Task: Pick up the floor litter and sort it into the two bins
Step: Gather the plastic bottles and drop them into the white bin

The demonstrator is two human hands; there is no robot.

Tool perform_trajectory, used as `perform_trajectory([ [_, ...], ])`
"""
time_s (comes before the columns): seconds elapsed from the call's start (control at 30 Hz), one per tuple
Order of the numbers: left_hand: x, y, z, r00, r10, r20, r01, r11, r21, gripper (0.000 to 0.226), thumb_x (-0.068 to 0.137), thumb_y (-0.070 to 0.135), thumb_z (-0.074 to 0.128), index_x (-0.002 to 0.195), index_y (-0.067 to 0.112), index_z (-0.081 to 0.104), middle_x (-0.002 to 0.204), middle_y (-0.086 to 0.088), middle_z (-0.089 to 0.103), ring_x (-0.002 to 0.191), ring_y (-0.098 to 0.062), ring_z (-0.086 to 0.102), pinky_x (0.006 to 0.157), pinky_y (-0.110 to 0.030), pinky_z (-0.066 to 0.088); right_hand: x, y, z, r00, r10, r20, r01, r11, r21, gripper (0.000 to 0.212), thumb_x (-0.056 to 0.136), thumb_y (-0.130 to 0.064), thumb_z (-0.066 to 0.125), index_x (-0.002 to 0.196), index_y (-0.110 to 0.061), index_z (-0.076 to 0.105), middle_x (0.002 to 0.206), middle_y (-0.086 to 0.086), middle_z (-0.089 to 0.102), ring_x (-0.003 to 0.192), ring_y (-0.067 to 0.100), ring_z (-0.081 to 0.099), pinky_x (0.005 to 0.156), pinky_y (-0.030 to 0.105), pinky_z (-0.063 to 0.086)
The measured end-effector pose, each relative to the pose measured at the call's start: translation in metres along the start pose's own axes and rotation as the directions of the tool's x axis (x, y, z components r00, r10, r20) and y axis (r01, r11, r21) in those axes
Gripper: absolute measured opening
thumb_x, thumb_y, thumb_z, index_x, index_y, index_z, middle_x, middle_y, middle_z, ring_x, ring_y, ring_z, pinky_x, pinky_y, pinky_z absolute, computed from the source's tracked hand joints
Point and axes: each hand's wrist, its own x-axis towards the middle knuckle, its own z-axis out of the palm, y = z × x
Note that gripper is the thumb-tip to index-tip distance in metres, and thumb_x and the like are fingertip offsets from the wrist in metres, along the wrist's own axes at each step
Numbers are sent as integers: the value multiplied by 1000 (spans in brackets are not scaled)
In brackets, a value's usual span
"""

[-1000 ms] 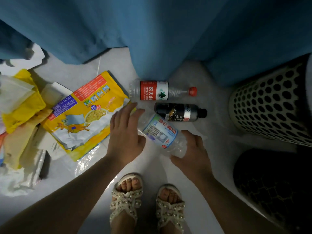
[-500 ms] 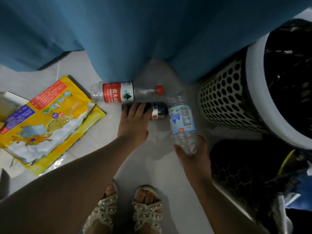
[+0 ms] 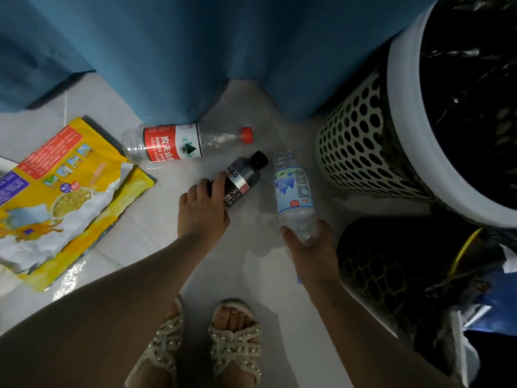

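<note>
The small black plastic bottle with a black cap has swung round since half a second ago. Then it lay flat alongside the red-labelled bottle with the left hand on top of it. Now it slants, cap up and to the right, with that hand's fingers curled round its lower half. Whether it has fully left the pale tiled floor I cannot tell.

The right hand keeps its grip on the base end of the clear crumpled water bottle with a blue-and-white label, neck pointing away from the person. That bottle has hardly shifted and sits just beside the black one, the two hands a little apart.

So both hands are now loaded with a bottle each, and I judge the next step to be carrying them to a bin. The white perforated plastic bin with a black liner stands near, to the right. A dark wire-mesh bin sits closer to the right arm.

Still on the floor are the clear bottle with a red label and red cap, lying against the blue curtain, and a flattened yellow printed food bag to the left.
</note>
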Motion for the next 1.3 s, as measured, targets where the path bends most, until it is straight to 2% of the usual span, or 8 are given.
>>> perform_trajectory([
  [0.2,-13,6,-31,923,-278,268,349,896,-275,89,69,25,73,141,15,23,127,-16,52,114,-36,51,95,-44,45,-17,-4,-12,996,74,51,-75,997,8,63,77,-47,70,124,-22,37,111,7,59,96,34,64,84,50,54],
  [0.4,-44,-1,-86,864,-327,384,475,782,-404,79,58,26,76,129,16,45,113,-10,61,99,-31,60,77,-36,52,-51,-33,-36,992,72,100,-77,996,46,59,81,-39,69,129,-22,38,95,-4,49,81,23,61,74,42,57],
  [0.67,-93,13,-185,908,-267,323,415,678,-607,64,51,20,75,112,17,58,96,-6,64,85,-24,62,71,-40,57,-122,-73,-74,978,-33,204,14,995,96,71,85,-30,67,143,-27,27,124,7,53,96,24,59,73,33,51],
  [0.83,-126,32,-243,947,-229,225,319,607,-728,70,66,5,75,127,21,44,99,-1,60,86,-20,58,57,-20,41,-166,-84,-106,971,-144,190,112,979,170,72,80,-19,72,140,-25,34,116,5,60,94,24,62,78,33,51],
  [0.93,-150,46,-272,958,-196,208,281,510,-813,71,57,4,79,117,23,44,97,-3,61,80,-16,57,59,-22,43,-189,-84,-127,967,-200,160,164,963,213,68,75,-15,75,133,-27,42,112,0,62,95,20,62,82,34,53],
  [1.1,-182,74,-310,984,-95,149,176,433,-884,68,45,7,74,101,32,45,94,1,61,83,-16,58,63,-24,45,-224,-85,-170,964,-246,102,213,941,264,51,78,-23,74,116,-35,42,90,-4,63,55,19,55,42,22,43],
  [1.2,-197,94,-328,996,-12,84,81,434,-897,76,60,-2,83,118,30,45,102,3,63,89,-11,60,69,-21,46,-244,-88,-196,964,-251,92,209,922,325,48,80,-26,73,116,-29,42,93,1,62,56,19,52,38,21,37],
  [1.3,-205,113,-341,1000,-16,18,23,412,-911,59,73,15,80,119,30,45,107,3,64,95,-13,62,78,-22,47,-259,-90,-219,962,-262,74,226,921,318,43,80,-34,73,109,-30,41,94,4,63,60,18,55,40,21,39],
])
